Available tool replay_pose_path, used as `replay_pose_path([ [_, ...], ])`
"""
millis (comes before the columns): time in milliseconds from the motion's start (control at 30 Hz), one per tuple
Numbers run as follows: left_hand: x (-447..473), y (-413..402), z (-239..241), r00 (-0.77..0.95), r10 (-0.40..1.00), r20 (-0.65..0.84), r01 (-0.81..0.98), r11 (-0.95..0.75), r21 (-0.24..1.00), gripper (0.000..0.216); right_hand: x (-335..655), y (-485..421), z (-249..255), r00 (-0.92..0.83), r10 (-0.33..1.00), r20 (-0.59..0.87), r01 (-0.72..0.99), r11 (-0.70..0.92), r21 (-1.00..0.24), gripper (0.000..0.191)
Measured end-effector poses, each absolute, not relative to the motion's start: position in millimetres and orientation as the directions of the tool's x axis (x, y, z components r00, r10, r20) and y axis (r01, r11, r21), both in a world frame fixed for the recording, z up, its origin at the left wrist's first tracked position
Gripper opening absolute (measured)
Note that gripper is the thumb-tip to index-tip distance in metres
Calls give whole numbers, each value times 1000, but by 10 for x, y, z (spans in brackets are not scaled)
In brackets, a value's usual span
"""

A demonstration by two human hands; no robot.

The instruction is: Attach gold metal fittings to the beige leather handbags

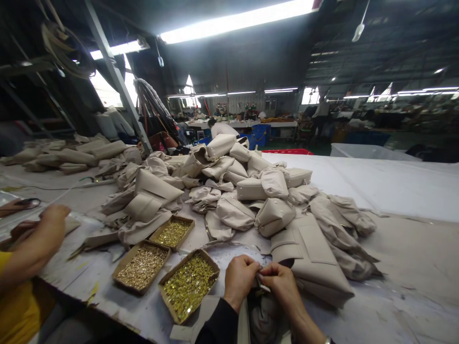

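My left hand (239,281) and my right hand (282,283) meet at the table's near edge, both closed in a pinch on a small pale piece with a metal part (261,283). A beige bag (265,313) lies under them, against my body. Just left of my left hand stands a cardboard tray of gold metal fittings (188,285). Two more such trays (142,266) (172,232) lie further left. A flat beige bag (315,260) rests right of my right hand.
A big heap of beige bags (236,191) covers the middle of the white table (394,186). A co-worker's arm in a yellow sleeve (34,248) reaches in at the left, by scissors (25,204). More bags (71,155) lie far left.
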State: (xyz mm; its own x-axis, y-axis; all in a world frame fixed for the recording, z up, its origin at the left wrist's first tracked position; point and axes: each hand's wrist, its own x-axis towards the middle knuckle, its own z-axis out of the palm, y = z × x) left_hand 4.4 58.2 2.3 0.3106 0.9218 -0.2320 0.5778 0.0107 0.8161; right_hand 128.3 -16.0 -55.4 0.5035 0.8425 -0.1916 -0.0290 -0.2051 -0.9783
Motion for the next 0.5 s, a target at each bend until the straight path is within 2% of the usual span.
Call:
replay_pose_path([
  [333, 22, 616, -24, 373, 903, -214, 542, -24, 840, 20, 1209, -216, -435, 532, 841, -97, 153, -208, -966, 2],
  [500, -15, 671, -76, 427, 876, -226, 543, -48, 839, 25, 1199, -157, -484, 537, 829, -157, 30, -205, -978, 3],
])
